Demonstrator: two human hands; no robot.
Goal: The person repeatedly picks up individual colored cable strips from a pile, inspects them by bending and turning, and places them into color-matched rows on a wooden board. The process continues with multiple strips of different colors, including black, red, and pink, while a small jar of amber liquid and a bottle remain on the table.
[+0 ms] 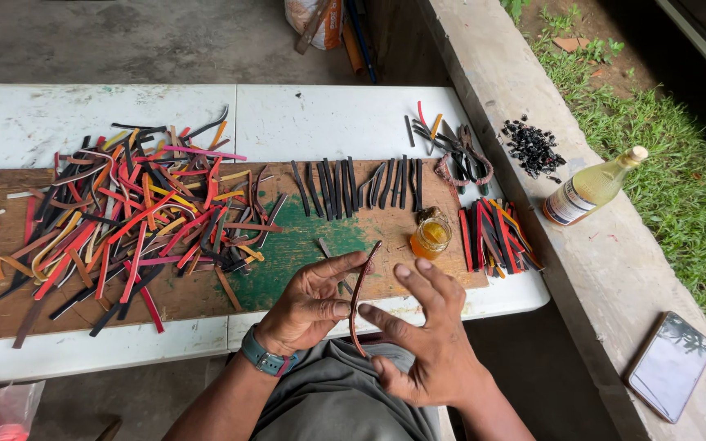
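Outdoors, at a white bench (328,122) beside a concrete ledge and grass, we hold a thin brown leather strip (358,298) over the near edge, its long axis running near-to-far, slightly bowed. Our left hand (312,304) pinches it at the middle; our right hand (431,339) pinches lower down, the other fingers spread. A small amber jar (431,237) stands just beyond, a heap of coloured strips (132,212) toward the left end.

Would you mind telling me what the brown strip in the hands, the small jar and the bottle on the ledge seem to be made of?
The brown strip, held between left hand and right hand, looks like leather or similar: matte, thin, bending in a curve. The small jar seems clear glass or plastic, as amber contents show through. The bottle looks like clear glass with a pale stopper, possibly cork.
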